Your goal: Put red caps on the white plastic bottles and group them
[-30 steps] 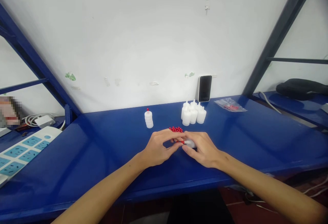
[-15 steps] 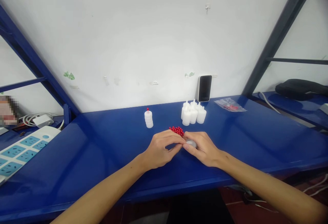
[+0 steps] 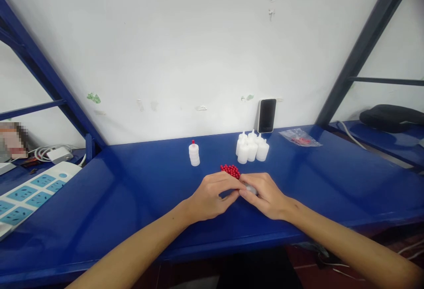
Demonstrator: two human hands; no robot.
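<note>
My right hand [image 3: 268,197] is closed round a small whitish squeeze bottle [image 3: 252,190], which lies tilted, mostly hidden by the fingers. At the bottle's left end, my left hand [image 3: 213,195] pinches with thumb and fingertips; what sits between them is hidden. Just beyond both hands is a cluster of small red caps [image 3: 232,170] on the blue table [image 3: 149,192]. Farther back, several white dropper bottles [image 3: 252,151] with bare pointed tips stand close together. To their left, one white ribbed bottle [image 3: 194,154] stands upright with a red tip.
A phone-like device [image 3: 266,116] leans on the white wall behind the bottles. Beside it lies a clear plastic bag [image 3: 300,137] with red pieces inside. On the left is a power strip [image 3: 36,194] with blue sockets, and a white charger [image 3: 59,155] with cable.
Both hands stay together at the bottle, the left fingertips shifting slightly over its end. The whole view has moved a little, so everything appears slightly farther right.
</note>
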